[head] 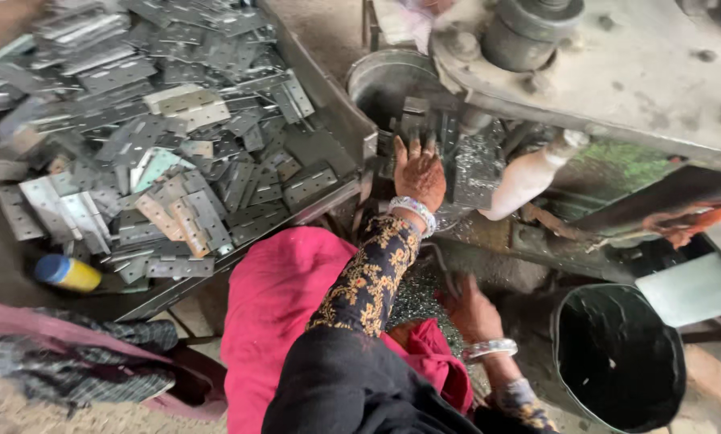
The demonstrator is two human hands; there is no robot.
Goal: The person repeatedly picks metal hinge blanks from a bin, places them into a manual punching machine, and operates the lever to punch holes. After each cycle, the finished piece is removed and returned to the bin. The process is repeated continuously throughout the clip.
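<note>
At press, left hand (419, 173) on hinge plate (413, 120)

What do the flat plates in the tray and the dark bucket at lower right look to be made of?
Plates: sheet metal, probably plated or galvanised steel; grey-silver sheen, thin flat blanks with punched holes, some duller or tan. Bucket: looks like black plastic or rubber, dull with a soft uneven rim, though painted metal can't be ruled out. Left hand rests at the press die; right hand hangs low, empty as far as visible.

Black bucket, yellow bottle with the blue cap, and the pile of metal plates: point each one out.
black bucket (618, 366): head view, on its dark inner wall.
yellow bottle (77, 276): head view, on its yellow body.
pile of metal plates (159, 137): head view, on plates mid-pile.
</note>
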